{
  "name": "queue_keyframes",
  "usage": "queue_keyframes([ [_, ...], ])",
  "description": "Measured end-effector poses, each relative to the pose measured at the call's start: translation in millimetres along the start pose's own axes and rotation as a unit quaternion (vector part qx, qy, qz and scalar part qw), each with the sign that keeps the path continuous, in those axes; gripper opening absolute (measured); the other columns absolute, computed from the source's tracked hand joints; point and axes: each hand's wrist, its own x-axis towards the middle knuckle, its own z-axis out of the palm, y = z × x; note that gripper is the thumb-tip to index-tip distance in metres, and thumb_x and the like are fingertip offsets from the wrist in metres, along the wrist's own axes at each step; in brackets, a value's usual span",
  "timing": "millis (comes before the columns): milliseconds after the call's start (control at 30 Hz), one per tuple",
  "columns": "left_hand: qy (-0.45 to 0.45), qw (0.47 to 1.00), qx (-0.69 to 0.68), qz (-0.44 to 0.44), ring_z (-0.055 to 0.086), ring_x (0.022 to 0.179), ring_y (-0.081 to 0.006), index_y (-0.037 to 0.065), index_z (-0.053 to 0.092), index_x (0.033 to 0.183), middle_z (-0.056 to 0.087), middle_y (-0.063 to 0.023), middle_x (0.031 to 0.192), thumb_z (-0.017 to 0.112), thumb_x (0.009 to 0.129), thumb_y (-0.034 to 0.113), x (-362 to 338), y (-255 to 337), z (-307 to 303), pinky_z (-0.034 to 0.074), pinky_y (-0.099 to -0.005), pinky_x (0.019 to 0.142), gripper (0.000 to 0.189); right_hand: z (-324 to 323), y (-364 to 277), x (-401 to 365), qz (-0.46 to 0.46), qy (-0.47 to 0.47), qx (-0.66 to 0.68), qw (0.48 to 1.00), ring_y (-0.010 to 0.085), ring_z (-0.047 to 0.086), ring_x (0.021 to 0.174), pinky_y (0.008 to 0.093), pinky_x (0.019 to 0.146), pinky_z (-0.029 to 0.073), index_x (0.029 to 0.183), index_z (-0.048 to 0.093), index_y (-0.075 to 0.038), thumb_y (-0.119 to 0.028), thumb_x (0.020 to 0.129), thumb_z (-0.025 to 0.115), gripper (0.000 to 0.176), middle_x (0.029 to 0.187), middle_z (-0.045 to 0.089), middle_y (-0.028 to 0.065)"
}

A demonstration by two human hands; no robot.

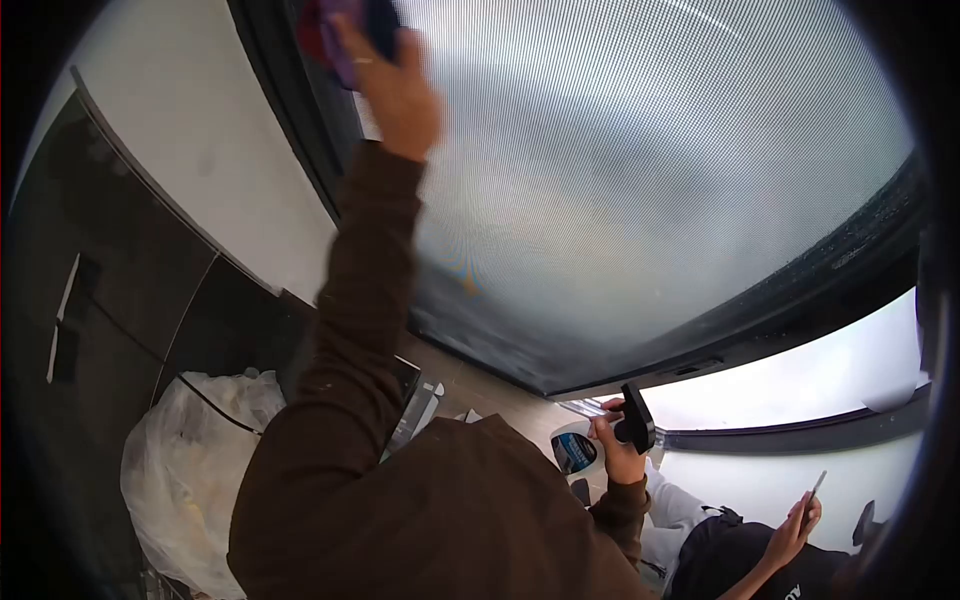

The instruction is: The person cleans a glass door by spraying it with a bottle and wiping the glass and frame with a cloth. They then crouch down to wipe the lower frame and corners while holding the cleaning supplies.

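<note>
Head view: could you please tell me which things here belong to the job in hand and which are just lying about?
In use:
- purple cloth, held by the left hand against the window screen
- spray bottle, held in the right hand

Lying about:
- white plastic bag
- dark cabinets
- phone held by another person

The left hand (400,95), in a brown sleeve, reaches up and presses a purple cloth (340,35) against the frosted glass pane (650,170) near its upper left corner. Below the pane's lower edge, the right hand (622,458) grips a spray bottle (577,450). Another person's hand (798,528) holds a phone (815,488).
</note>
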Motion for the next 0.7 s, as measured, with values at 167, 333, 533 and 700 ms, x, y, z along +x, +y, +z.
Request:
queue_keyframes([
  [167,-0.088,0.974,0.206,-0.025,0.014,0.151,-0.042,-0.01,0.004,0.154,0.006,-0.0318,0.162,0.043,0.102,0.035,-219,-11,74,0.012,-0.0497,0.121,0.079,2,1,-7,0.023,0.044,-0.001,0.999,0.0115,0.063,0.077,0.0253,0.069,0.052,0.115,0.06,-0.001,-0.003,0.086,0.073,0.031,0.088,0.063,0.0064],
  [333,0.247,0.855,0.036,-0.454,0.027,0.146,-0.0399,-0.011,-0.002,0.153,0.013,-0.0367,0.157,0.043,0.106,0.036,-315,-86,79,0.025,-0.0441,0.118,0.08,-5,6,-15,0.028,0.066,-0.003,0.997,0.0074,0.061,0.074,0.0229,0.067,0.05,0.115,0.061,-0.002,-0.006,0.085,0.076,0.033,0.084,0.066,0.0024],
  [533,0.047,0.978,-0.128,-0.157,0.022,0.149,-0.0349,-0.003,0.002,0.157,0.016,-0.0286,0.16,0.05,0.104,0.033,-135,-38,103,0.024,-0.0428,0.119,0.08,4,32,-11,0.047,0.124,-0.042,0.99,0.0032,0.058,0.068,0.0205,0.061,0.048,0.112,0.063,-0.002,-0.007,0.085,0.077,0.031,0.08,0.065,0.0004],
  [700,-0.21,0.933,0.102,0.273,0.018,0.149,-0.0424,0.011,0.032,0.156,0.023,-0.0161,0.163,0.066,0.09,0.027,-134,35,191,0.016,-0.0557,0.12,0.076,2,41,-15,0.055,0.148,0.007,0.987,0.0039,0.059,0.068,0.0209,0.06,0.05,0.112,0.062,-0.001,-0.008,0.086,0.077,0.031,0.079,0.063,0.0001],
])
